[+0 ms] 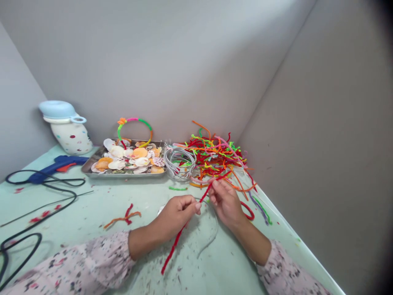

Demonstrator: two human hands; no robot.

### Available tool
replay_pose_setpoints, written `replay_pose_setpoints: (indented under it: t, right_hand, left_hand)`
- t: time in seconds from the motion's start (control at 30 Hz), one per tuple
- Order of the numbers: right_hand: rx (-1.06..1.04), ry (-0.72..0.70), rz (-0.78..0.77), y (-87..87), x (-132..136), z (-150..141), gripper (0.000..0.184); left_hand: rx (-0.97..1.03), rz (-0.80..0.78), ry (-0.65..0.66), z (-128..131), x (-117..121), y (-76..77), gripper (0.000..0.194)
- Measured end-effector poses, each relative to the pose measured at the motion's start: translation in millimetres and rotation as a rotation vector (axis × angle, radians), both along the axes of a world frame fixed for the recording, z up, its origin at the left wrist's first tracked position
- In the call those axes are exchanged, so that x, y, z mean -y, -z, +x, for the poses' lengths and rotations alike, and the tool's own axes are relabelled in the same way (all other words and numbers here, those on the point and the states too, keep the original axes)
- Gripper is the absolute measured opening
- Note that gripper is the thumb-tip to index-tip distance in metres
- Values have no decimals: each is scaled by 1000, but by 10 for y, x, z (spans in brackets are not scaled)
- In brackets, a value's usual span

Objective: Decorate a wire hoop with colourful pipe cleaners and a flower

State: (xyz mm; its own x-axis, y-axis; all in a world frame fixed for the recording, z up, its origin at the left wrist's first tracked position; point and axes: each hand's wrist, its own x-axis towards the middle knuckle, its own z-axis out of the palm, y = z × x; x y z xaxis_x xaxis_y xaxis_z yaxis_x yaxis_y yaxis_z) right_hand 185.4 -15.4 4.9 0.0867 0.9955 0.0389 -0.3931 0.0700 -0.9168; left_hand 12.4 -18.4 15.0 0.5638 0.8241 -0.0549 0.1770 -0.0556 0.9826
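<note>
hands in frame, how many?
2. The left hand grips the red fuzzy stem around mid-length; the right hand pinches it nearer its upper end, in front of the colourful pile. No other hand shows.

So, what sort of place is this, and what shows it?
Probably a craft workspace, judging by the tangled multicoloured fuzzy stems, the rectangular metal tray of pale and orange seashells, and what looks like a blue plastic glue gun.
</note>
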Motion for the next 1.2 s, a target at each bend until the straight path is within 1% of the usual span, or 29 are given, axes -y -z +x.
replay_pose_setpoints:
  t: [0.1,0.3,0.4,0.5,0.6,0.7,0.8,0.9,0.97,1.03,1.13,1.2]
  right_hand:
    - [-70,57,-8,-43,-42,56,19]
    - [-82,126,-30,-101,-71,114,21]
    - [-87,91,-59,-93,-95,148,19]
    - [-109,57,-58,-80,-136,200,17]
    - [-157,134,-49,-85,-187,278,21]
    - [-150,232,-43,-108,-227,362,20]
    - [-97,264,-19,-138,-246,413,19]
    - [-75,273,-24,-155,-255,413,21]
    - [-84,254,-53,-156,-252,383,22]
    - [-99,176,-79,-152,-231,328,21]
    - [-98,34,-89,-145,-156,199,20]
    - [-78,-16,-90,-139,-93,104,20]
  left_hand:
    - [-29,-11,-5,8,7,-12,31]
    - [-58,49,23,5,-5,-97,25]
    - [-73,86,34,-7,-6,-97,25]
    - [-84,72,37,-15,0,-55,26]
    - [-90,52,44,-18,7,-29,26]
    - [-105,49,42,-20,11,-57,25]
    - [-112,70,47,-24,13,-107,24]
    - [-112,121,63,-30,24,-113,24]
    - [-114,122,81,-36,36,-89,25]
    - [-97,85,120,-41,48,-62,27]
    - [11,32,148,-39,58,-43,30]
    - [94,-9,150,-28,60,-47,31]
